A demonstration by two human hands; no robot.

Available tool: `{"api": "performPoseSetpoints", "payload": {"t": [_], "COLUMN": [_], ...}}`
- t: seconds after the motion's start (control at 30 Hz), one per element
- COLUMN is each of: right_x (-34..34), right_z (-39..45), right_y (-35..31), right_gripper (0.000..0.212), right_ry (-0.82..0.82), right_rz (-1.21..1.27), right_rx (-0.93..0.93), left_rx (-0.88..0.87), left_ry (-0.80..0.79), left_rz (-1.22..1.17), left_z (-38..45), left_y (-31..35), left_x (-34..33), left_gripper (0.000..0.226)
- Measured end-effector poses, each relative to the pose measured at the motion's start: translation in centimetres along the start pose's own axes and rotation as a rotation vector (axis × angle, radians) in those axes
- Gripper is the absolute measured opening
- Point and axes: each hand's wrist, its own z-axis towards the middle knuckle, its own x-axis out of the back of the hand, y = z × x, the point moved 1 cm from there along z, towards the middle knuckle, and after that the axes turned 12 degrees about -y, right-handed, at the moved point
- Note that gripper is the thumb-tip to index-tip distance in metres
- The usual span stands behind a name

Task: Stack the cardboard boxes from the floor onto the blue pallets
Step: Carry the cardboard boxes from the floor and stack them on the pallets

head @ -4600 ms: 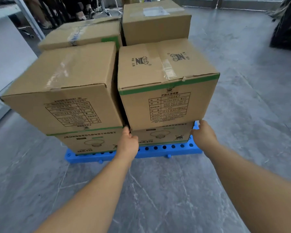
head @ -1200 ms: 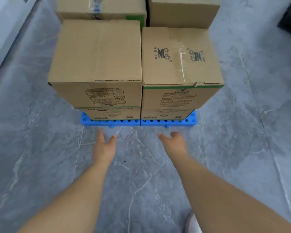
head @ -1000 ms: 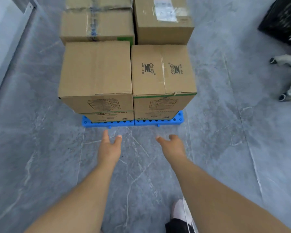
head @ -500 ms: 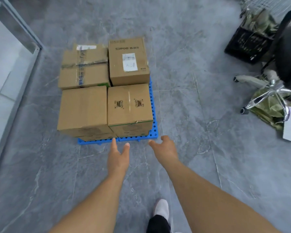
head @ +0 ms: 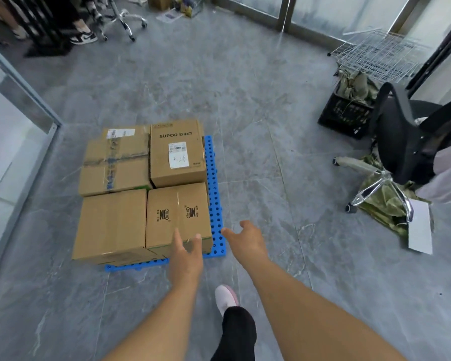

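A glass partition frame (head: 24, 84) runs along the far left of the blue pallets (head: 214, 194), its upper end cut off by the picture edge. On the pallets, four cardboard boxes show their tops in a tight two-by-two block: a plain box (head: 112, 225) at the near left, a tape-crossed box (head: 115, 162) behind it, a box with two round printed logos (head: 177, 217) at the near right, and a box printed SUPOR (head: 177, 155) behind that. Lower boxes peek out only as thin strips under the near edges, so their number is unclear, and the pallets show only along the near and right sides. The left hand (head: 186, 256) hangs in front of the logo box's near corner with straight, relaxed fingers, holding nothing; whether it touches the cardboard cannot be told. Just right of the pallets' near corner, the right hand (head: 248, 241) floats over the grey floor (head: 271, 126), fingers loosely spread and empty. Below the hands, a pink shoe (head: 225, 297) and dark trouser leg (head: 238, 332) stand on the floor. Well right of the pallets sits a black crate (head: 346, 115), a wire rack (head: 378, 56) behind it, and a black office chair (head: 406, 142) partly cut off by the frame.
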Motion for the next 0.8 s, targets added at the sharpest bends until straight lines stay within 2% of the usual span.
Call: {"api": "performPoseSetpoints", "payload": {"t": [0.13,0.47,0.8], "right_x": [3.2,8.4,14.4], "right_z": [3.4,11.0,18.9], "right_y": [-2.9,-9.8,-15.7], "right_gripper": [0.064,0.066,0.066], "right_ry": [0.002,-0.071,-0.239], "right_rz": [-0.015,-0.064,-0.304], "right_rx": [0.016,0.014,0.128], "left_rx": [-0.015,0.039,0.097], "left_ry": [-0.003,0.053,0.279], "left_rz": [-0.089,-0.105,-0.313], "left_z": [3.0,10.2,15.1], "left_y": [3.9,11.5,17.7], "left_x": [-1.9,-4.2,-7.2], "left_gripper": [0.065,0.066,0.070]}}
